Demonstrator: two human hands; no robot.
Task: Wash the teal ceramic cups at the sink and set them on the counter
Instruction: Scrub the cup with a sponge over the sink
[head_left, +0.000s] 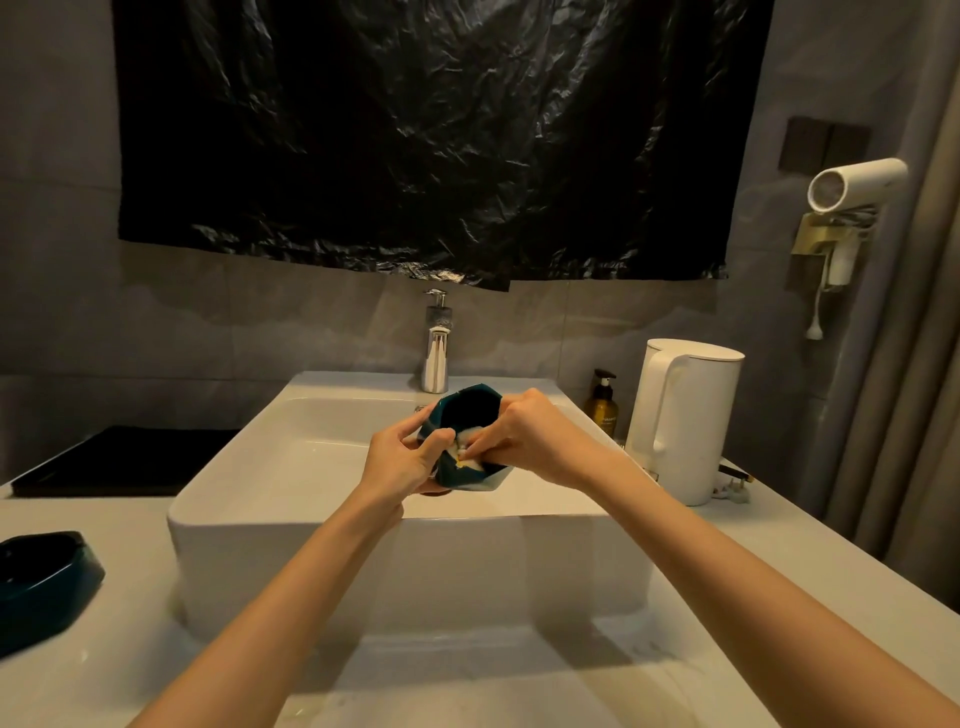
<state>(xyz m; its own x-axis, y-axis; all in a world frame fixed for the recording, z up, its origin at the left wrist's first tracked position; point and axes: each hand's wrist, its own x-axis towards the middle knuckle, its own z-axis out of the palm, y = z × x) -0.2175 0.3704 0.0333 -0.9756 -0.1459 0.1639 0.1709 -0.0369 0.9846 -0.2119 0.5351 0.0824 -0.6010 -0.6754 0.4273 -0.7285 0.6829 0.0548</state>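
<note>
Over the white sink basin (311, 467) I hold a teal ceramic cup (470, 410), tilted with its mouth toward me. My left hand (402, 457) grips the cup's left side and bottom. My right hand (524, 441) pinches a soapy white and yellow sponge (464, 449) against the cup's near rim. A second teal cup (44, 582) lies on the counter at the far left, partly cut off by the frame edge.
A chrome faucet (435, 358) stands behind the basin. On the right counter stand a white kettle (685, 415) and a brown pump bottle (602, 405). A black tray (124, 460) lies at the left. A hair dryer (852, 187) hangs on the right wall.
</note>
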